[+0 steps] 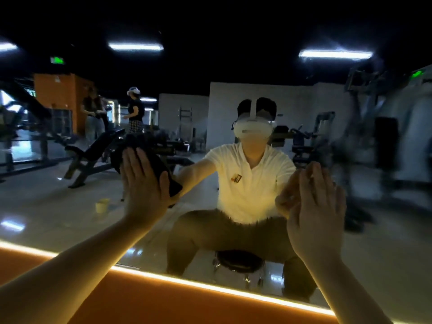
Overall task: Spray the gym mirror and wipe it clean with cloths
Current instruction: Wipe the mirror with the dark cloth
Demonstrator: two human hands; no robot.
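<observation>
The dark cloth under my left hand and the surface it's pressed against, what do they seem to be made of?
The cloth looks like soft fabric, perhaps microfibre, matte black: it bunches and folds under the left hand. The mirror looks like polished glass, glossy: it reflects the room, the person and the ceiling lights.

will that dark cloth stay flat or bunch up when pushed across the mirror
Probably floppy: the dark cloth bulges in soft folds past the left hand, so it may bunch when pushed. It seems light, as a flat palm alone pins it to the mirror. On smooth glass it would likely slide easily.
</observation>
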